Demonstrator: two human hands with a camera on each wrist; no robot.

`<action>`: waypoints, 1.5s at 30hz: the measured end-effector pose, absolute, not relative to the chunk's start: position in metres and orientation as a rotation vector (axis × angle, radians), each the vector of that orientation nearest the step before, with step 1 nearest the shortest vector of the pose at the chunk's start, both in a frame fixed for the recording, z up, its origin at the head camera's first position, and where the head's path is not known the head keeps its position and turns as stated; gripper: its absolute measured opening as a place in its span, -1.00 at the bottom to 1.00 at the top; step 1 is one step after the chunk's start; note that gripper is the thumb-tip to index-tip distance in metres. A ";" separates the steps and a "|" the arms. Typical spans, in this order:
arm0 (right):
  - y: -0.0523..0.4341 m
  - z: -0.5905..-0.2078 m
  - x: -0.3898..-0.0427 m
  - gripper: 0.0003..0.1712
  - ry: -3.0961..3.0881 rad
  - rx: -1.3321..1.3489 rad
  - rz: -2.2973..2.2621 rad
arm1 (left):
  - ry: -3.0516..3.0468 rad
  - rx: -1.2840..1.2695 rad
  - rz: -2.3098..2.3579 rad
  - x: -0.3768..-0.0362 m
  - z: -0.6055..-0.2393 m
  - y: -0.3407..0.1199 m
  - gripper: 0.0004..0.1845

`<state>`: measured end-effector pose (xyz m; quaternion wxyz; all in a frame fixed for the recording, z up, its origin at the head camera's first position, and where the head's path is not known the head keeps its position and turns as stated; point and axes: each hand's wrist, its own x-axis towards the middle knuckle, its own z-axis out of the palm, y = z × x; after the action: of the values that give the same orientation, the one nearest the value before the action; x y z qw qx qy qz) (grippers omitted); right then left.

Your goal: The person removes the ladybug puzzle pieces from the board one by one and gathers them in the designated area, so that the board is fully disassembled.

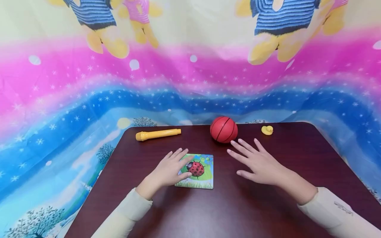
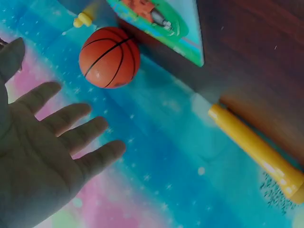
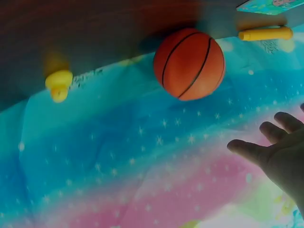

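My left hand, fingers spread, overlaps the left part of a square ladybug picture board in the head view. Nothing is held in it; its palm and fingers show in the left wrist view. My right hand is also spread and holds nothing, with its fingertips just in front of a red toy basketball. A yellow toy microphone lies at the back left of the table, beyond the left hand. At the back right sits a small yellow rubber duck, beyond the right hand.
The dark reddish-brown table has rounded back corners. Behind and beside it hangs a colourful cloth printed with bears and snowflakes. The basketball, duck and microphone stand near the table's back edge.
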<state>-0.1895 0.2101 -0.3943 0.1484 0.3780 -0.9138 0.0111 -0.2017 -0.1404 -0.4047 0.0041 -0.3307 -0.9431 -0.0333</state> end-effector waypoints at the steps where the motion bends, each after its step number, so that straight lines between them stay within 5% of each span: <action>1: 0.206 -0.397 -0.193 -0.28 -2.633 1.074 0.053 | -2.955 -1.038 -0.108 -0.204 -0.407 -0.141 -0.32; 8: 0.171 -0.423 -0.218 -0.67 -2.669 1.050 0.197 | -3.008 -1.037 -0.162 -0.215 -0.431 -0.144 -0.38; 23: 0.127 -0.457 -0.219 -0.29 -2.924 0.940 0.230 | -3.145 -0.982 -0.247 -0.217 -0.458 -0.139 -0.26; 45: 0.101 -0.475 -0.238 -0.23 -3.112 0.887 0.231 | -3.163 -0.972 -0.014 -0.220 -0.462 -0.143 -0.20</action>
<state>-0.2382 0.1013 -0.4753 -0.0513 0.2731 -0.9580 0.0712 -0.2201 -0.1429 -0.4624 -0.0834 -0.2927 -0.9526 -0.0043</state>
